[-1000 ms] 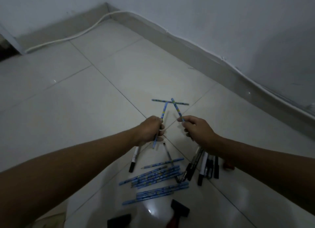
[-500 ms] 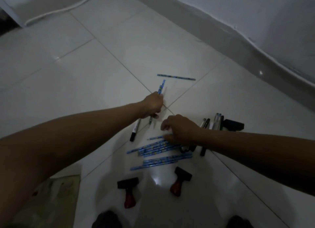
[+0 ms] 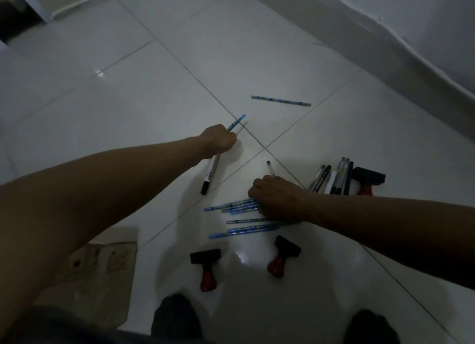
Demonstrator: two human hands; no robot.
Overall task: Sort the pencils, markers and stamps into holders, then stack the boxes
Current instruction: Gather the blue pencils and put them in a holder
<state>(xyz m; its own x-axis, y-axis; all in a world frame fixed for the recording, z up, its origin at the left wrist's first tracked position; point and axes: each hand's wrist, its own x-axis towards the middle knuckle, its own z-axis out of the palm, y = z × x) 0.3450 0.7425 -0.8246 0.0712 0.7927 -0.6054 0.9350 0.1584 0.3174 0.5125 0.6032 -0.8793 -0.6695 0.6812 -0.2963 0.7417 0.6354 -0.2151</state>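
My left hand (image 3: pixel 218 141) is closed around a blue patterned pencil (image 3: pixel 237 122) whose tip sticks out past the knuckles. A white marker (image 3: pixel 210 175) with a black cap lies on the floor just below that hand. My right hand (image 3: pixel 276 197) rests palm down on a pile of blue pencils (image 3: pixel 239 204); whether it grips any is hidden. A thin pen (image 3: pixel 270 167) pokes out above its knuckles. One lone blue pencil (image 3: pixel 280 101) lies farther out. Two stamps with red handles (image 3: pixel 207 267) (image 3: pixel 282 255) lie near me, and a third stamp (image 3: pixel 368 180) at right.
A cluster of markers and pens (image 3: pixel 334 176) lies beside the right stamp. A flat cardboard piece (image 3: pixel 102 261) is on the floor at lower left. My feet (image 3: pixel 177 315) show at the bottom edge. The wall skirting (image 3: pixel 385 50) runs along the right.
My right hand has let its pencil go and come down from the far pencils onto the pile. My left hand keeps its pencil. The view has tilted down, showing the stamps.
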